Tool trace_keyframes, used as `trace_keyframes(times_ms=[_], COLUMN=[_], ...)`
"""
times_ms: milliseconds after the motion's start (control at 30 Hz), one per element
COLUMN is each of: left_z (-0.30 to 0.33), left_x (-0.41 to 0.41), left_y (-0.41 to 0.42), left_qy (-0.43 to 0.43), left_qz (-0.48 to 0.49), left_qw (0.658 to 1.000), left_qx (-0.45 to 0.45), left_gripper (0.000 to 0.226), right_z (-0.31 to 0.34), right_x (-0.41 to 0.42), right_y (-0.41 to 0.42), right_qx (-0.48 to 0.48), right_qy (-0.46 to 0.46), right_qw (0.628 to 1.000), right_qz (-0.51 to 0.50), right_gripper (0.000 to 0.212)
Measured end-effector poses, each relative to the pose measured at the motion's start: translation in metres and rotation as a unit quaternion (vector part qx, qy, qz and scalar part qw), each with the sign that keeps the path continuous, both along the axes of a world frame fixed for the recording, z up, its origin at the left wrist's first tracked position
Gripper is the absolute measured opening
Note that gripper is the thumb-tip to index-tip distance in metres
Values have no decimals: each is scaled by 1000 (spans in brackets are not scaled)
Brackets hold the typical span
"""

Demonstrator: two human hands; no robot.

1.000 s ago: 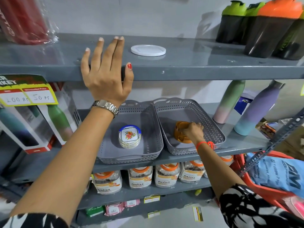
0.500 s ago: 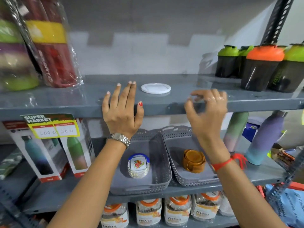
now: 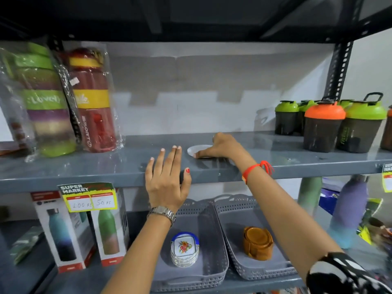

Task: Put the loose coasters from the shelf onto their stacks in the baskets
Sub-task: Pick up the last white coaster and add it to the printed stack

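Right hand [image 3: 220, 146] | now down on white coaster [image 3: 196, 150], fingers touching | left hand [image 3: 166, 183] unmoved, spread

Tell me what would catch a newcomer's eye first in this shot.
Probably the right hand reaching onto the upper shelf, fingertips on a white coaster, while the left hand rests flat on the shelf edge. Below, two grey baskets sit side by side: a floral stack in the left one, an orange-brown stack in the right.

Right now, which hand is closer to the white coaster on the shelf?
Right. The right hand is touching the white coaster, fingers on its edge. The left hand rests flat on the shelf edge, just left of it.
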State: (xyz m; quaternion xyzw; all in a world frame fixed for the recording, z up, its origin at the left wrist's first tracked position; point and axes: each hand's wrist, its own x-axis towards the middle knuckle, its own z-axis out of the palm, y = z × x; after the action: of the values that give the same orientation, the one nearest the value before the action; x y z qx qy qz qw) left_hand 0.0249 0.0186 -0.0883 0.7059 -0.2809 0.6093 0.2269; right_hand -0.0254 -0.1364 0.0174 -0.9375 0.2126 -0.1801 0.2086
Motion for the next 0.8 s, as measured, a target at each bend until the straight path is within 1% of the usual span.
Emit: trace_keyframes(times_ms=[67, 167, 233, 267, 333, 433, 567, 700, 800], left_z=[0, 1, 1, 1, 1, 0, 0, 1, 2], left_x=[-1, -1, -1, -1, -1, 0, -1, -3, -4], left_y=[0, 1, 1, 1, 0, 0, 0, 0, 0], left_qy=[4, 8, 9, 9, 8, 6, 6, 15, 18], left_qz=[0, -4, -5, -5, -7, -8, -20, -19, -9], left_qw=[1000, 1000, 1000, 1000, 1000, 1000, 1000, 1000, 1000], left_qx=[1, 2, 2, 2, -2, -5, -13, -14, -7], left_gripper=[49, 49, 49, 49, 49, 48, 47, 47, 48], right_z=[-1, -3, -5, -5, -5, -9, -20, -18, -13], right_x=[-3, -8, -11, -15, -26, -45, -62, -78, -87], right_y=[3, 6, 6, 7, 10, 22, 31, 42, 53], right_qx=[16, -7, -27, -39, -62, -86, -153, -197, -211], right_qy=[-24, -75, -127, -159, -242, -376, -533, -613, -642], right_qw=[1000, 997, 990, 985, 967, 922, 831, 765, 737], right_qz=[-6, -29, -45, -48, -46, -36, -34, -16, -10], right_gripper=[61, 62, 54, 55, 70, 77, 73, 70, 68])
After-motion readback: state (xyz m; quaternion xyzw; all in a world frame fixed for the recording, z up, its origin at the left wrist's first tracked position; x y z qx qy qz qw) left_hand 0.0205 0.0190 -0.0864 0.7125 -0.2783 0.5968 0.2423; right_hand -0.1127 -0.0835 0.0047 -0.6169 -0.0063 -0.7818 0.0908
